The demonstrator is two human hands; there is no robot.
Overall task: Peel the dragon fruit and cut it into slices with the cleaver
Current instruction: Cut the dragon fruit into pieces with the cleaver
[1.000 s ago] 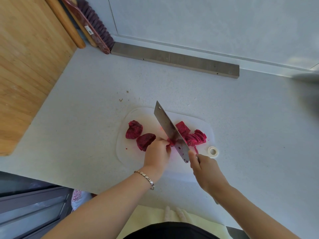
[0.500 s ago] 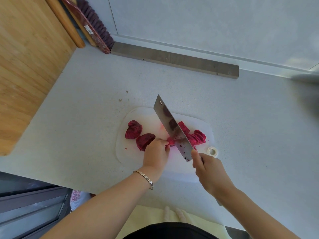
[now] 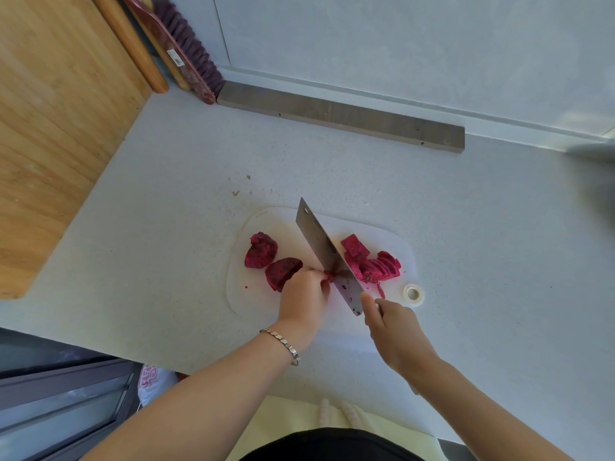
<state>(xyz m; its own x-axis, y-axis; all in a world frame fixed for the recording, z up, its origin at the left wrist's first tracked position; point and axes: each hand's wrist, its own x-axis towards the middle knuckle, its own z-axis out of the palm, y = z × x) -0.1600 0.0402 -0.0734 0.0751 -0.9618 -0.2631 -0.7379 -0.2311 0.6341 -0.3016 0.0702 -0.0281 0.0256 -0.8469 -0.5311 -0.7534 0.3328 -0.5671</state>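
Stage: slicing is under way. Peeling is judged complete, as no skin shows on any flesh in view.
Work surface: white cutting board (image 3: 266, 217) at centre of frame, on a pale speckled counter (image 3: 166, 227).
Cleaver: cleaver (image 3: 327, 257) stands edge-down across the board, with its far corner toward the upper left of the frame.
Right hand: right hand (image 3: 396, 331) is lower right of centre. Its fingers wrap the handle, which is mostly hidden. One finger lies straight against the heel of the blade.
Left hand: left hand (image 3: 304, 294) is just left of the blade, fingers curled and pressed together. The fingertips pinch a small end piece (image 3: 328, 277) against the blade's left face.
Done: sliced pile (image 3: 374, 266) is fanned out just right of the blade.
Left to do: two uncut chunks (image 3: 261, 250) lie side by side on the left part of the board. The nearer one is just beside the left hand.
Estimate: roughly midway. The end piece looks nearly spent, and two chunks follow.
Caution: the fingertips sit very near the edge, and the end piece offers little to hold.
Other: tape roll (image 3: 413, 293) lies at the board's lower right corner, apart from the cut.
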